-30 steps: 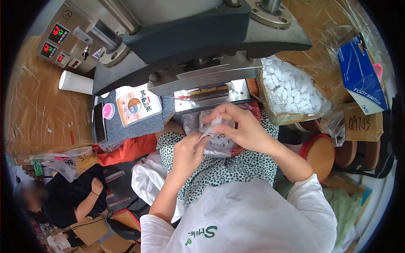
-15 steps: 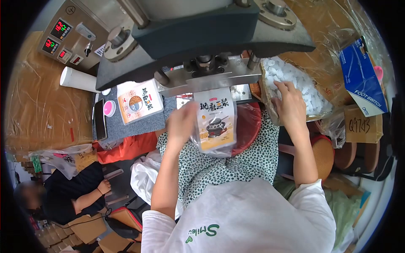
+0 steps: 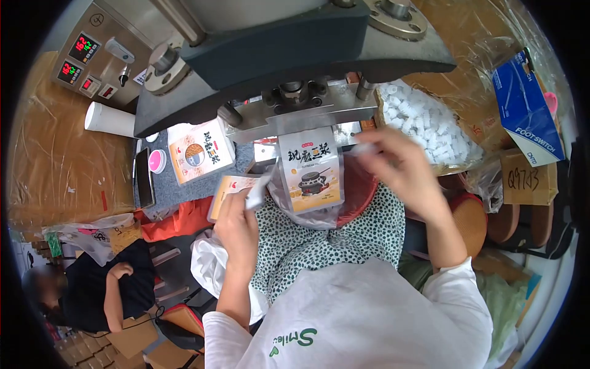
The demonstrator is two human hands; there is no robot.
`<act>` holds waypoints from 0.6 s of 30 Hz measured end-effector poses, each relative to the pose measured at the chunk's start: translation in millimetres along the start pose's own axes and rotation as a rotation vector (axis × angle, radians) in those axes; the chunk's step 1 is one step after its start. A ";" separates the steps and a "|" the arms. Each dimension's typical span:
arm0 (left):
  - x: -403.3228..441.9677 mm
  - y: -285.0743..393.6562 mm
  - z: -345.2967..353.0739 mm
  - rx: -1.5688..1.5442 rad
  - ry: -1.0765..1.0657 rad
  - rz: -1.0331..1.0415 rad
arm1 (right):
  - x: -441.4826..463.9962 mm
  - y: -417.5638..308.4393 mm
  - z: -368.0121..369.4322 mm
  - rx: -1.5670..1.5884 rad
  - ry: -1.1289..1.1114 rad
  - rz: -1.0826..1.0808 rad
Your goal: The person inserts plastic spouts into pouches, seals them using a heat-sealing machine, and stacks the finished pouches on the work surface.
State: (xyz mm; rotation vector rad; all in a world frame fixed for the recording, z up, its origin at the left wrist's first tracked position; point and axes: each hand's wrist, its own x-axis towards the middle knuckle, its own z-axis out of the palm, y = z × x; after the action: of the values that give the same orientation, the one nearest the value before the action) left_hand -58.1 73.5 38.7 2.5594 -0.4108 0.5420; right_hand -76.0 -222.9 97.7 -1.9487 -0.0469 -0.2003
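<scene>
So we're pinching a printed pouch (image 3: 229, 186) in our left hand (image 3: 238, 222), blurry white piece (image 3: 364, 149) in our right hand (image 3: 402, 169).

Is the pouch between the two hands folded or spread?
Spread: the pouch shows its lettering and picture unfolded below the metal bar.

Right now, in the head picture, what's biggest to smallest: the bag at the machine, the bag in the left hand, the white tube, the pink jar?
1. Bag at the machine
2. White tube, bag in the left hand: unsure, as that bag is partly covered
3. Pink jar
</scene>
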 end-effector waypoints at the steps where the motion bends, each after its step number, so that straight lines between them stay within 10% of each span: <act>1: 1.8 13.3 -3.0 0.000 0.002 -0.013 | -0.6 -10.5 12.3 -0.018 -0.078 0.002; 5: 5.4 31.4 -10.1 0.004 -0.058 0.075 | 6.7 -2.4 43.0 -0.243 -0.093 -0.516; 18: 13.6 41.6 20.4 -0.184 -0.269 0.167 | 9.5 12.6 30.0 -0.163 -0.170 -0.396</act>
State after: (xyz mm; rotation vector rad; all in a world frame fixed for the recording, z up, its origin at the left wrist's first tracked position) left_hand -55.8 25.7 45.0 2.4373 -0.7380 0.2042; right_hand -61.6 -200.5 76.8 -2.1005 -0.5460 -0.3056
